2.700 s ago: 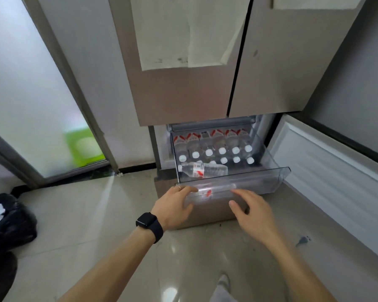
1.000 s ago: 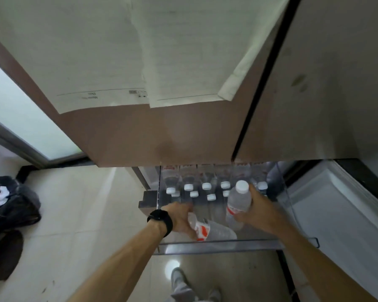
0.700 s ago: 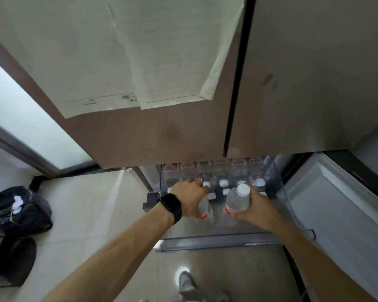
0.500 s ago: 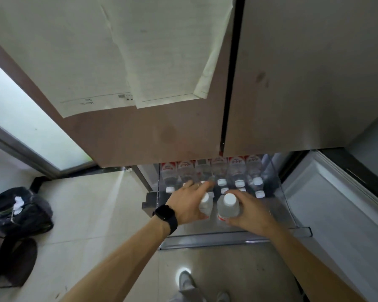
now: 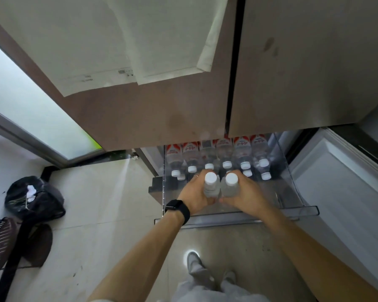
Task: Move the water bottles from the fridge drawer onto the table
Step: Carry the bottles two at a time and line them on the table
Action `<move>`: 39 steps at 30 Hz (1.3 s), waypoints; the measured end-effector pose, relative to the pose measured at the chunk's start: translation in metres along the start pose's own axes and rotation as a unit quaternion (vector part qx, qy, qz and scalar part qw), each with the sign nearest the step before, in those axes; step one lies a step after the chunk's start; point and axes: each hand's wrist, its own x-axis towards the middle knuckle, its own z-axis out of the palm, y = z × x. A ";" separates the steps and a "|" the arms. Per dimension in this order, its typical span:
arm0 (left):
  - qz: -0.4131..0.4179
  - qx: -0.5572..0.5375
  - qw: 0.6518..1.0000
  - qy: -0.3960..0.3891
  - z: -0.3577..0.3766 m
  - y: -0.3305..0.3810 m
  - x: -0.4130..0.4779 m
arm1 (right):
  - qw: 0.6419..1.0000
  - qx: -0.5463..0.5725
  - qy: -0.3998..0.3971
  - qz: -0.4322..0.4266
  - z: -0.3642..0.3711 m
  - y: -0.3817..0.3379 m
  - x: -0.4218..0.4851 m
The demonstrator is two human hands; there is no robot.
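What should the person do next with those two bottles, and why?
Probably lift both up and clear of the drawer. The left hand grips the left bottle and the right hand grips the right bottle, both upright over the drawer's front. More bottles stand behind, and no table is in view.

**Materials and finishes at the fridge**

Clear, smooth plastic is noted on the bottles (image 5: 210, 190). Their caps (image 5: 210, 178) are seen as white, matt plastic, and the labels (image 5: 241, 141) as glossy red-and-white film. The drawer (image 5: 303, 211) is made of transparent, glossy plastic. The doors (image 5: 303, 73) are finished in matt, bronze-grey metal, smudged in places. Matt, creased paper (image 5: 162, 40) is fixed to one. The floor (image 5: 109, 203) is laid with polished, reflective tile. A bag (image 5: 37, 201) of shiny, crinkled black plastic is recorded. The pane (image 5: 31, 114) is frosted.
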 end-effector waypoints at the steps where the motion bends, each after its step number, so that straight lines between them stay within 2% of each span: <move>1: -0.003 0.006 1.000 0.001 0.000 0.001 0.000 | 1.000 -0.001 0.003 0.003 0.000 0.000 0.001; 11: -0.015 0.043 0.999 0.005 -0.002 0.002 0.004 | 0.999 -0.006 0.020 0.040 0.005 0.007 0.006; 14: 0.000 0.053 0.998 0.031 -0.012 0.007 -0.002 | 0.999 -0.012 0.015 0.041 -0.004 0.002 0.006; 18: 0.000 0.018 0.994 0.105 -0.041 0.012 -0.029 | 1.000 0.001 0.010 -0.014 -0.029 -0.026 -0.003; 22: -0.003 -0.001 0.981 0.194 -0.083 0.019 -0.076 | 0.994 0.033 0.012 -0.099 -0.050 -0.083 -0.014; 26: -0.022 -0.042 0.959 0.279 -0.120 0.013 -0.145 | 0.978 0.036 -0.007 -0.207 -0.048 -0.154 -0.027; 29: -0.057 -0.019 0.938 0.341 -0.138 0.000 -0.212 | 0.959 0.041 -0.032 -0.279 -0.024 -0.204 -0.047; 34: -0.145 -0.003 0.900 0.411 -0.141 -0.038 -0.353 | 0.920 0.033 -0.090 -0.381 0.049 -0.276 -0.119; 39: -0.230 0.005 0.849 0.475 -0.104 -0.070 -0.527 | 0.880 0.027 -0.178 -0.439 0.144 -0.326 -0.235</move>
